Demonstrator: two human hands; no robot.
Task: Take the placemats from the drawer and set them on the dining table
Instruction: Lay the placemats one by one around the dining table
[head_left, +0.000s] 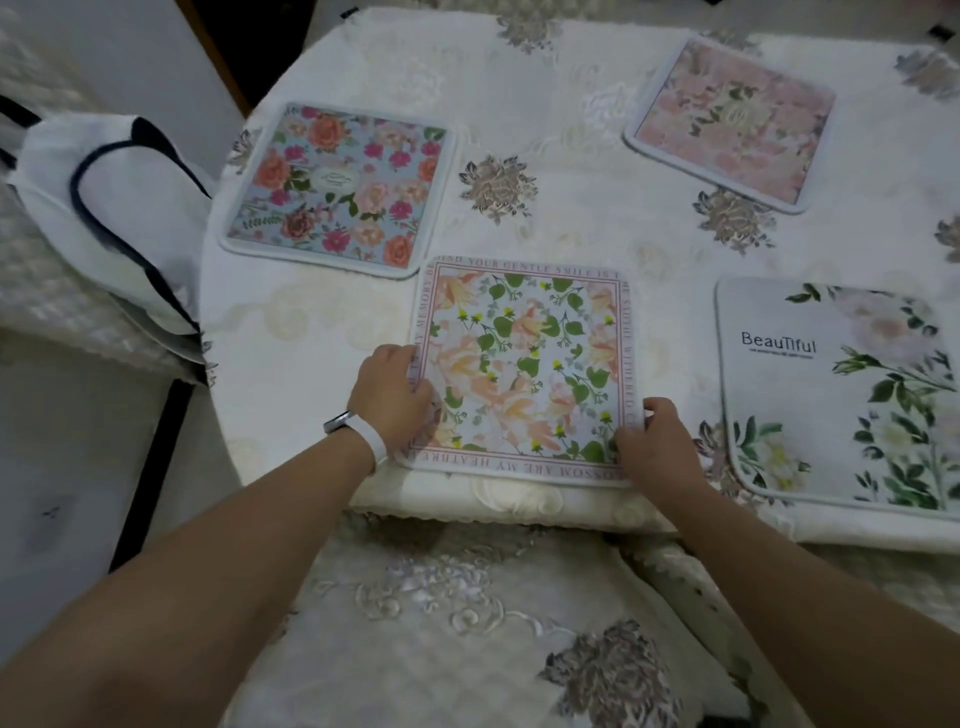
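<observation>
Both hands grasp a square fabric placemat printed with peach lilies and green leaves inside a pink lettered border (524, 364). It lies flat on the dining table covered in a cream embroidered tablecloth (571, 104). The left hand (392, 395), which has a white wristband (366, 436), curls its fingers over the mat's left edge. The right hand (657, 441) pinches the mat's near right corner. The mat's near edge runs between the two hands, right along the table's near edge where the cloth folds downward.

Beyond the left hand lies a blue square placemat with red and pink roses (337, 189). Its near right corner sits just beside the held mat's far left corner, though whether they touch cannot be told. To the right of the right hand, across a strip of bare cloth, is a white placemat with green leaves and the word "BeauTiful" (831, 395). Its right side runs out of view. Well beyond the right hand, a pale pink floral placemat (727, 124) lies tilted.

Bare cloth stretches beyond the held mat, between the blue and pink mats, and also left of the left hand up to the table's curved edge. Farther left, off the table, rests a white bag with dark handles (119, 208).
</observation>
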